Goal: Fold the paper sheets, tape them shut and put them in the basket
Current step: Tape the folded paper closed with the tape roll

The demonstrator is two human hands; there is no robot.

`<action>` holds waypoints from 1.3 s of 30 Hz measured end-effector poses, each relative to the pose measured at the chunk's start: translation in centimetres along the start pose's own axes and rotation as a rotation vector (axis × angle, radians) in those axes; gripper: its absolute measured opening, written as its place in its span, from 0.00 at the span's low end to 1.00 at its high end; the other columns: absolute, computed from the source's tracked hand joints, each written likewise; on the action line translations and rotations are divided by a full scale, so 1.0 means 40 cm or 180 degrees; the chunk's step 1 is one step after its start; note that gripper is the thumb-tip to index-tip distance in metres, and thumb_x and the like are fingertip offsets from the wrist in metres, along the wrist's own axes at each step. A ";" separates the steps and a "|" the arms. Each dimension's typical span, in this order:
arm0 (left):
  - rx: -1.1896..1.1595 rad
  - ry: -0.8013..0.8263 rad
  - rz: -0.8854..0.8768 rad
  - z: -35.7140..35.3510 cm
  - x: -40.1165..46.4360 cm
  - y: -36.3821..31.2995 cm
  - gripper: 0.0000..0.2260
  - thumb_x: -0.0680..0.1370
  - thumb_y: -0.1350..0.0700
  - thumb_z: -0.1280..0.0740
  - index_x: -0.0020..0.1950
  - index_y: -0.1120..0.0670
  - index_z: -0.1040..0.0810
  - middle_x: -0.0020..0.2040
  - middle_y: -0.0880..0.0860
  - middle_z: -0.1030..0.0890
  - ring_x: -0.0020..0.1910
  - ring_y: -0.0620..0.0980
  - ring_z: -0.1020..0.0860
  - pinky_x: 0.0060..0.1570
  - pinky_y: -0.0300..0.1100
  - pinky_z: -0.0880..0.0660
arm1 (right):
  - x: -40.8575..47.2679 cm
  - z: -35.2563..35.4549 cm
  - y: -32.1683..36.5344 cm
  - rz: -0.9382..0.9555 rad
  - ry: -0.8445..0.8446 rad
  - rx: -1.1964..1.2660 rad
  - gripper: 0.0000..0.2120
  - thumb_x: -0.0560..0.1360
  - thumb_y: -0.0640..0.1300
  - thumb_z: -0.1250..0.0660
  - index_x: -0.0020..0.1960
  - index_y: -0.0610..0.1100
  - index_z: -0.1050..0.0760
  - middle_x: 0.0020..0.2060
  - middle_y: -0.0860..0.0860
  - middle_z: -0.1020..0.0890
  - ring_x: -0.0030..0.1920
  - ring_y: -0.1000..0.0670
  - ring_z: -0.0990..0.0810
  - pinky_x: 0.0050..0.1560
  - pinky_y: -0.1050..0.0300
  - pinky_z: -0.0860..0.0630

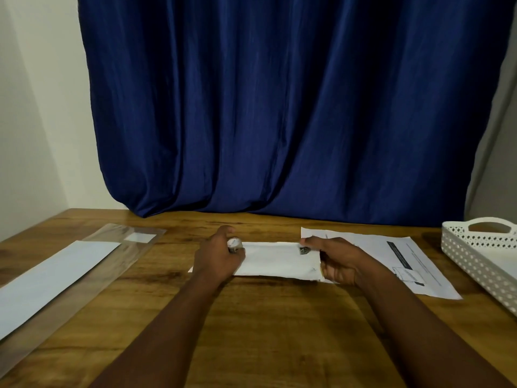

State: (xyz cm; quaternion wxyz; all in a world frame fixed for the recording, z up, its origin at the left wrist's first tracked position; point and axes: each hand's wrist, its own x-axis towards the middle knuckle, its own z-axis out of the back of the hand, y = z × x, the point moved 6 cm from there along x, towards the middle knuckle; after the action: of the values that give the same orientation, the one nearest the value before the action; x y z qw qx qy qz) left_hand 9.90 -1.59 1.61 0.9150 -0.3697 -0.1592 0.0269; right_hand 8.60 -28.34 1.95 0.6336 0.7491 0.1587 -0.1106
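Taping, by the look of it, with the fold already made. Lay flat on the table (265,317), the folded sheet (275,260), long axis running left to right, midway between both hands. Gripped a small tape roll (234,244) in the left hand (219,256), fingers curled round it, at the sheet's left end. Rested on the right end, the right hand (340,261), thumb and fingertips pinching at a small dark patch (304,250) near the upper right corner; whether that patch was a tape end or print could not be told. Seen no strip stretched between roll and patch.

Lay partly under the right hand and the folded sheet, 1 printed sheet (397,259), flat and unfolded, reaching toward the basket (475,256). Stood at the far right edge, that white perforated basket, beyond the printed sheet and well apart from the folded one. Nearer to it by far, the right hand; judged the natural carrier once the flap was sealed, moving rightward along the sheet's own long axis.

Lay to the far left, a clear sleeve (92,264) with a white page (44,284) on or in it. Hung behind the table, a blue curtain (279,107).
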 end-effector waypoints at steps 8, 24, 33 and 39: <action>0.0307 -0.0328 -0.0054 0.052 0.009 0.000 0.21 0.79 0.48 0.31 0.71 0.44 0.29 0.54 0.50 0.16 0.53 0.54 0.18 0.57 0.50 0.22 | -0.009 0.025 0.009 -0.0052 0.0082 -0.0422 0.18 0.76 0.32 0.28 0.63 0.37 0.28 0.53 0.36 0.14 0.53 0.36 0.14 0.45 0.37 0.17; 0.0530 -0.0496 -0.0727 0.042 -0.042 -0.096 0.28 0.79 0.43 0.31 0.77 0.48 0.32 0.74 0.52 0.27 0.73 0.55 0.31 0.73 0.56 0.32 | -0.036 0.101 0.044 -0.0021 -0.0085 -0.0681 0.32 0.64 0.57 0.22 0.62 0.42 0.24 0.53 0.38 0.14 0.56 0.39 0.15 0.50 0.42 0.16; 0.0178 -0.0273 -0.1135 -0.011 -0.081 -0.148 0.24 0.80 0.41 0.33 0.74 0.48 0.28 0.71 0.48 0.24 0.69 0.50 0.27 0.69 0.51 0.30 | -0.045 0.083 0.021 -0.0307 0.0280 -0.1167 0.26 0.70 0.46 0.22 0.65 0.40 0.24 0.57 0.39 0.15 0.58 0.40 0.16 0.37 0.57 0.17; -0.0091 -0.0440 -0.1272 -0.001 -0.122 -0.179 0.23 0.81 0.38 0.37 0.75 0.44 0.30 0.75 0.47 0.29 0.73 0.48 0.32 0.73 0.52 0.32 | -0.068 0.066 0.043 0.0050 0.0116 -0.1223 0.17 0.75 0.38 0.26 0.63 0.39 0.21 0.54 0.41 0.13 0.55 0.39 0.14 0.44 0.48 0.15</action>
State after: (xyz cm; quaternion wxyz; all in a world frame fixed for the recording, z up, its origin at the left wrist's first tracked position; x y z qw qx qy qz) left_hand 4.81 -7.63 5.15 0.8838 -0.3409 -0.2921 -0.1321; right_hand 6.81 -31.47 4.05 0.7628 0.6174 0.1825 -0.0598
